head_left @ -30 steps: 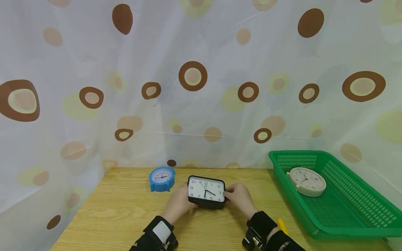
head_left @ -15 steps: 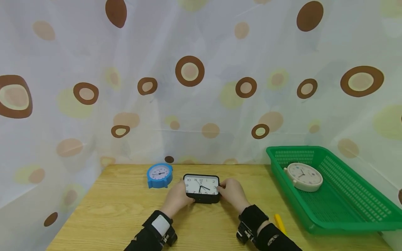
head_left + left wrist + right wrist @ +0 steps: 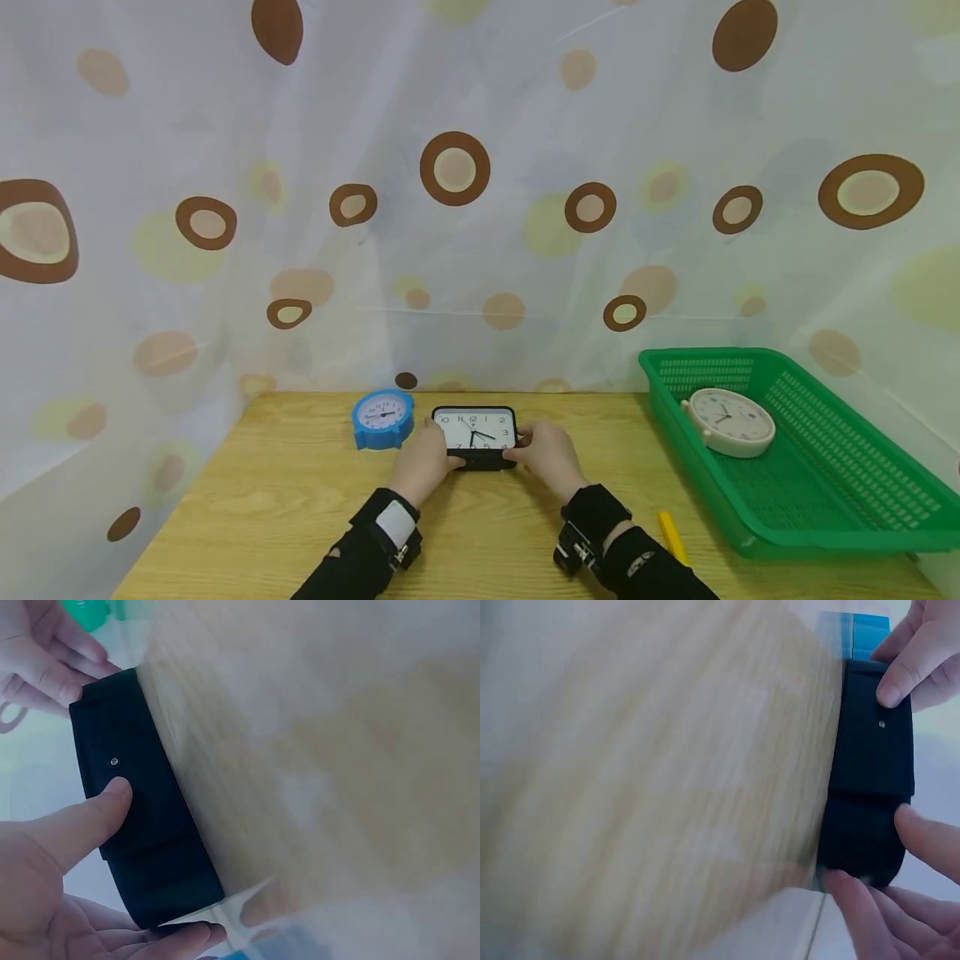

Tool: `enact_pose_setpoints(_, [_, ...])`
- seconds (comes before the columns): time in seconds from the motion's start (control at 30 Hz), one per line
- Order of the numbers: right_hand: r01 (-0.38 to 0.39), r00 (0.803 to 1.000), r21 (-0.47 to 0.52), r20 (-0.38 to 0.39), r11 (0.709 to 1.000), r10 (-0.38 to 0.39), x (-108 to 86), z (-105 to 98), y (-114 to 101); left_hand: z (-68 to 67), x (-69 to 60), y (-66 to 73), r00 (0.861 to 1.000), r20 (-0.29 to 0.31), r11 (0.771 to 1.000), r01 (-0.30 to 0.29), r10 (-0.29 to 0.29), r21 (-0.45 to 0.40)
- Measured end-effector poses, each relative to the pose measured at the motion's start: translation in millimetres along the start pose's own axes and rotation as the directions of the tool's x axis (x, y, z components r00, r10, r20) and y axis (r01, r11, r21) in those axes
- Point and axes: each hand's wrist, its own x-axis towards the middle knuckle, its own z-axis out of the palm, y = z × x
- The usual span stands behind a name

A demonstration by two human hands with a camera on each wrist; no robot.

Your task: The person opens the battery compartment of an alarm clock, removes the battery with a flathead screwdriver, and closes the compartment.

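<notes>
Both hands hold a black rectangular alarm clock (image 3: 476, 429), its white dial turned up toward the head camera. My left hand (image 3: 422, 462) grips the left end; in the left wrist view its thumb (image 3: 112, 810) presses the clock's black side. At the other end, my right hand (image 3: 551, 457) pinches the right side, the thumb near the front corner and other fingers partly hidden behind. Whether the clock touches the table is unclear. Just left of it, farther back, a blue round alarm clock (image 3: 382, 419) stands on the table.
A green plastic basket (image 3: 810, 542) stands at the right, with a white round clock (image 3: 731, 421) inside. Beside the right forearm a yellow object (image 3: 672, 537) lies on the wooden table (image 3: 247, 508). A dotted curtain (image 3: 502, 267) hangs behind the table.
The black clock has moved slightly left and back toward the curtain, and its tilt has levelled out. The right thumb has shifted from its side edge to the front corner.
</notes>
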Motion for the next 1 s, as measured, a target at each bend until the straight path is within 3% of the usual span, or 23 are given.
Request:
enact_pose_setpoints(0.13, [0.020, 0.999, -0.051, -0.040, 0.999, -0.022, 4.4, 2.9, -2.7, 2.3, 7.0, 3.8, 0.999, -0.043, 0.993, -0.018, 0.023, 0.115])
enact_pose_setpoints(0.33, [0.030, 0.999, -0.177, -0.033, 0.984, -0.036, 17.6, 7.3, -14.8, 1.9, 19.1, 7.8, 0.997, -0.074, 0.989, -0.018, 0.029, 0.150])
enact_pose_setpoints(0.47, [0.032, 0.999, -0.174, -0.021, 0.984, -0.036, 26.3, 10.0, -19.6, 2.6, 24.2, 8.8, 0.997, -0.075, 0.984, -0.010, 0.023, 0.178])
enact_pose_setpoints(0.7, [0.036, 0.999, -0.147, -0.011, 0.988, -0.038, 33.5, 17.3, -21.1, 3.7, 29.0, 4.3, 0.997, -0.073, 0.987, 0.011, 0.001, 0.161])
enact_pose_setpoints(1.0, [-0.010, 0.999, -0.136, -0.041, 0.991, 0.004, 38.6, 18.0, -26.7, -4.3, 32.2, 8.3, 0.996, -0.083, 0.990, 0.026, -0.015, 0.138])
